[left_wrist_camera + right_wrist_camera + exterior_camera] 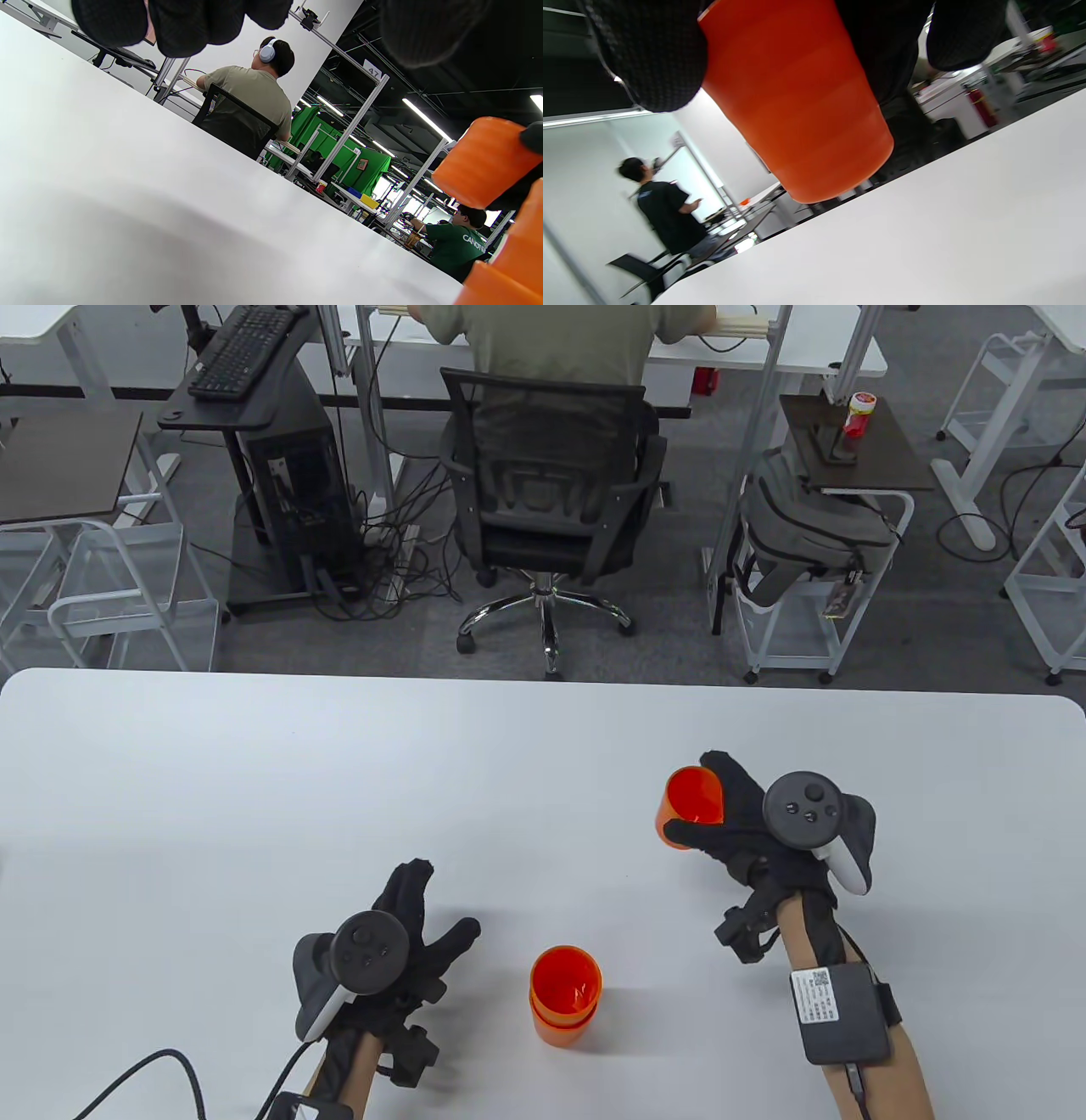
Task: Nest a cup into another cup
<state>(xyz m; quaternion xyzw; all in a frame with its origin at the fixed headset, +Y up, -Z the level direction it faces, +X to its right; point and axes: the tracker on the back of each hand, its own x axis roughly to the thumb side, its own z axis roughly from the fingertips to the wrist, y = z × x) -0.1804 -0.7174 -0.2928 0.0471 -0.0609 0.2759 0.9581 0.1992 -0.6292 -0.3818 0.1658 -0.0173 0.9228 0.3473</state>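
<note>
A stack of nested orange cups [565, 997] stands upright on the white table [254, 814] near the front middle; its edge shows in the left wrist view [509, 262]. My right hand [730, 810] grips a single orange cup [691, 804] and holds it tilted above the table, to the right of and farther back than the stack. The right wrist view shows this cup [797, 106] lifted off the table between my fingers [653, 59]. It also shows in the left wrist view [483, 163]. My left hand [420, 920] is open and empty, left of the stack, fingers spread.
The table's far edge [543, 678] lies well beyond the hands. Behind it a person sits in a black office chair [543, 500], with desks and carts around.
</note>
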